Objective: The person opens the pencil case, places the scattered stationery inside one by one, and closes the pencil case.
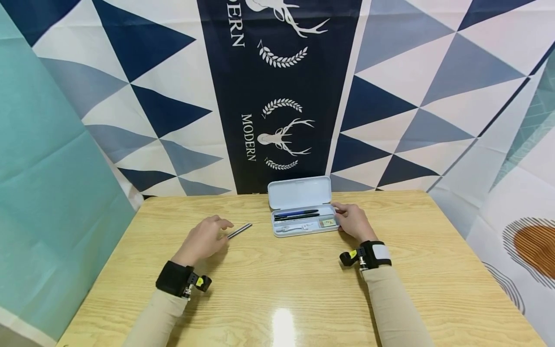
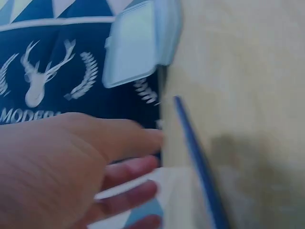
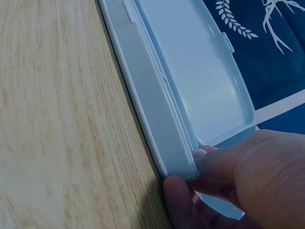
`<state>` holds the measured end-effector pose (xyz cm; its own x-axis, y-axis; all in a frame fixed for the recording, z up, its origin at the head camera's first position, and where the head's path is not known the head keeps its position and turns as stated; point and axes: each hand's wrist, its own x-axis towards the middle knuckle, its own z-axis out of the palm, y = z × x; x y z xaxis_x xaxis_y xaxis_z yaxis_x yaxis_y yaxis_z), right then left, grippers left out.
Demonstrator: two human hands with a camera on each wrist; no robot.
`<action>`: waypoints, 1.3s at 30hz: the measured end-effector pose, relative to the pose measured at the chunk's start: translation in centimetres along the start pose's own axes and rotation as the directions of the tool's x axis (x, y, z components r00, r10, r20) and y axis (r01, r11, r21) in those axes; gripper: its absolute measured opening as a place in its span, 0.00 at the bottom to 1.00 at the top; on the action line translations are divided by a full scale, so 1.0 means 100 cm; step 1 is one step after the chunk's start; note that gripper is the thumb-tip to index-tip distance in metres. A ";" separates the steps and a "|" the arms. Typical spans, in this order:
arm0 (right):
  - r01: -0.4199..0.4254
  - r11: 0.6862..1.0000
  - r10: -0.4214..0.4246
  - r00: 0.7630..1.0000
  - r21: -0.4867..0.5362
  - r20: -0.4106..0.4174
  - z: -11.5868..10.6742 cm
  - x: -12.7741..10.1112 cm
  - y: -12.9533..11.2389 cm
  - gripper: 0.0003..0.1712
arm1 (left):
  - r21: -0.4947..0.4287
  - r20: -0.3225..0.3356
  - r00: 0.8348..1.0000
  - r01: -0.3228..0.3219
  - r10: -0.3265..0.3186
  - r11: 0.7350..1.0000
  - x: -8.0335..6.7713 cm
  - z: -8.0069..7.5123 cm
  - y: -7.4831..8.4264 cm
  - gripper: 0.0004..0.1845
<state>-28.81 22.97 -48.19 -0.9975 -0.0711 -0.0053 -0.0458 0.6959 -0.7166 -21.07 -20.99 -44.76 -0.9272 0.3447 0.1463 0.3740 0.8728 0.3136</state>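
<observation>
A light-blue pencil case (image 1: 303,232) lies with its lid (image 1: 299,192) raised towards the wall. Inside are dark pens (image 1: 297,215), a short white cable (image 1: 295,228) and a small yellowish block (image 1: 327,223). At the case's right end, my right hand (image 1: 353,222) pinches the edge between thumb and fingers, as the right wrist view shows closely. My left hand (image 1: 204,239) hovers low over the table, fingers spread and loosely bent. Beside its fingertips is a slim, silvery pen-like stick (image 1: 240,231), which looks bluish in the left wrist view, a small gap from the fingers.
The wood-grain table (image 1: 277,279) reaches back to a patterned cloth (image 1: 282,96) with deer heads and triangles. A teal panel (image 1: 52,193) borders the left side, and a pale cloth (image 1: 498,217) hangs at the right. Each wrist wears a strapped camera.
</observation>
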 end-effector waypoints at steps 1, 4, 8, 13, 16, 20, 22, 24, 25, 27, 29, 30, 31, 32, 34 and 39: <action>0.003 1.000 -0.003 1.000 0.000 -0.002 0.000 0.000 0.000 0.27 | -0.020 0.035 0.999 0.014 -0.013 1.000 0.000 -0.004 -0.001 0.18; 0.008 1.000 -0.008 1.000 0.001 -0.002 0.001 0.000 0.000 0.27 | -0.079 0.141 0.989 0.049 -0.037 0.996 -0.001 -0.014 -0.005 0.19; 0.006 1.000 -0.006 1.000 0.003 -0.001 0.001 0.000 0.000 0.27 | -0.126 0.260 0.964 0.098 -0.062 0.987 -0.003 -0.022 -0.009 0.22; 0.009 1.000 -0.009 1.000 0.004 0.000 0.001 0.001 0.001 0.28 | -0.147 0.319 0.944 0.143 -0.090 0.979 -0.004 -0.021 -0.015 0.23; 0.010 1.000 -0.010 1.000 0.004 -0.004 0.001 0.001 0.002 0.28 | -0.181 0.329 0.939 0.169 -0.103 0.969 -0.005 -0.019 -0.020 0.23; 0.007 1.000 -0.007 1.000 0.008 -0.005 0.001 0.001 0.002 0.28 | -0.238 0.346 0.930 0.213 -0.123 0.948 -0.007 -0.018 -0.028 0.23; 0.006 1.000 -0.006 1.000 0.008 -0.003 0.001 0.000 0.002 0.28 | -0.259 0.353 0.925 0.240 -0.140 0.936 -0.008 -0.018 -0.030 0.23; 0.004 1.000 -0.004 1.000 0.008 -0.001 0.001 0.000 0.002 0.28 | -0.270 0.356 0.921 0.261 -0.155 0.927 -0.008 -0.017 -0.031 0.22; 0.001 1.000 -0.001 1.000 0.009 0.000 0.001 0.000 0.002 0.28 | -0.271 0.355 0.921 0.267 -0.161 0.925 -0.009 -0.017 -0.031 0.21; 0.004 1.000 -0.004 1.000 0.006 0.001 0.001 0.001 0.002 0.28 | -0.265 0.354 0.921 0.265 -0.162 0.927 -0.010 -0.017 -0.032 0.20; 0.004 1.000 -0.004 1.000 0.004 0.001 0.001 0.001 0.002 0.28 | -0.259 0.349 0.923 0.264 -0.164 0.929 -0.011 -0.016 -0.033 0.19; 0.001 1.000 -0.001 1.000 0.004 0.001 0.002 0.001 0.003 0.28 | -0.256 0.347 0.923 0.262 -0.165 0.931 -0.011 -0.016 -0.033 0.19; 0.000 1.000 0.000 1.000 0.003 0.001 0.002 0.001 0.003 0.28 | -0.250 0.344 0.925 0.257 -0.163 0.933 -0.011 -0.015 -0.034 0.19; 0.003 1.000 -0.003 1.000 -0.001 0.002 0.002 0.002 0.003 0.28 | -0.250 0.345 0.925 0.257 -0.162 0.934 -0.011 -0.015 -0.034 0.19; -0.001 1.000 0.001 1.000 -0.001 0.003 0.002 0.002 0.004 0.28 | -0.252 0.344 0.924 0.261 -0.166 0.932 -0.011 -0.013 -0.035 0.19; -0.007 1.000 0.007 1.000 -0.001 0.006 0.001 0.001 0.003 0.27 | -0.257 0.345 0.923 0.268 -0.171 0.929 -0.010 -0.012 -0.036 0.19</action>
<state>-28.96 23.09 -48.48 -0.9974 -0.0704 -0.0142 -0.0391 0.6974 -0.7156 -21.48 -24.91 -44.97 -0.9264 0.2882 -0.2421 0.1039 0.8140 0.5716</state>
